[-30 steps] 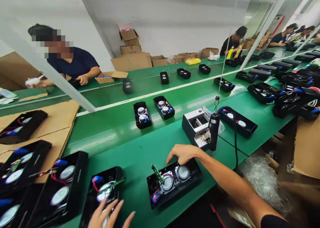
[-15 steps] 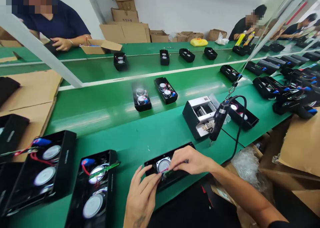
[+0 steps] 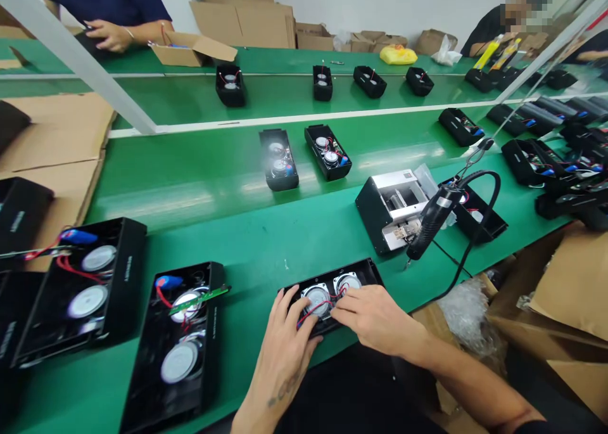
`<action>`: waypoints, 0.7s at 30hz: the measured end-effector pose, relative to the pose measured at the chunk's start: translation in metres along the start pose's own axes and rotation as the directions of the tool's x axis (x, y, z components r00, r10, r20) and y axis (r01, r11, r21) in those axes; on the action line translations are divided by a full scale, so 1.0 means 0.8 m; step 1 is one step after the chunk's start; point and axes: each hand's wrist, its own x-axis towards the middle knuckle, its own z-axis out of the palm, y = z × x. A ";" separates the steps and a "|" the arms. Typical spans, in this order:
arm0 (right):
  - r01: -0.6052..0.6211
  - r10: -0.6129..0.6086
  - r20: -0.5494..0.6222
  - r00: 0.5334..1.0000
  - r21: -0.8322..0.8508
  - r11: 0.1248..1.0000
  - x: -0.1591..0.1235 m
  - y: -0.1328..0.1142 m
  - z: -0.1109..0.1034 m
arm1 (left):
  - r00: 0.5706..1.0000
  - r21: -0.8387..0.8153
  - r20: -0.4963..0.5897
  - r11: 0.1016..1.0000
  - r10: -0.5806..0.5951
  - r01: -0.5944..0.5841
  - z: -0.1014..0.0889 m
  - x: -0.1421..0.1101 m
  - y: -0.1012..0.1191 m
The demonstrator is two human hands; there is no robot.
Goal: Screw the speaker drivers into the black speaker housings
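A black speaker housing (image 3: 365, 270) lies in front of me, open side up, with two round speakers (image 3: 317, 299) and red wires (image 3: 324, 303) inside. My left hand (image 3: 289, 332) grips the housing's left end, its fingers over the rim and a red wire running by the thumb and index finger. With bent fingers pressed together, my right hand (image 3: 373, 320) pinches the red wires between the two speakers. Its fingertips are partly hidden. To the left, another speaker housing (image 3: 175, 364) has a green circuit board (image 3: 202, 299) lying across it.
An electric screwdriver (image 3: 430, 228) hangs beside a silver-and-black machine (image 3: 392, 209). More speaker housings (image 3: 327, 152) stand on the green belt, with others (image 3: 118, 282) at left. Cardboard boxes (image 3: 570, 282) are at lower right. A co-worker's hand (image 3: 111, 36) is across the line.
My hands have spread slightly, the left onto the housing's end. Both speakers and the red wires now show more plainly. The view has tilted down.
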 end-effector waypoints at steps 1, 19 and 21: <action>0.012 -0.012 0.013 1.000 -0.001 1.000 0.001 0.000 -0.001 | 1.000 -0.006 -0.004 1.000 -0.010 0.010 0.000 0.000 0.002; -0.044 0.030 0.089 0.996 0.159 0.986 0.008 0.007 0.014 | 0.976 -0.133 0.192 0.988 0.104 -0.079 -0.011 0.041 -0.022; -0.083 0.056 0.128 0.990 0.215 0.973 0.023 0.019 -0.002 | 0.956 -0.252 0.283 0.968 0.080 -0.006 -0.012 0.062 -0.036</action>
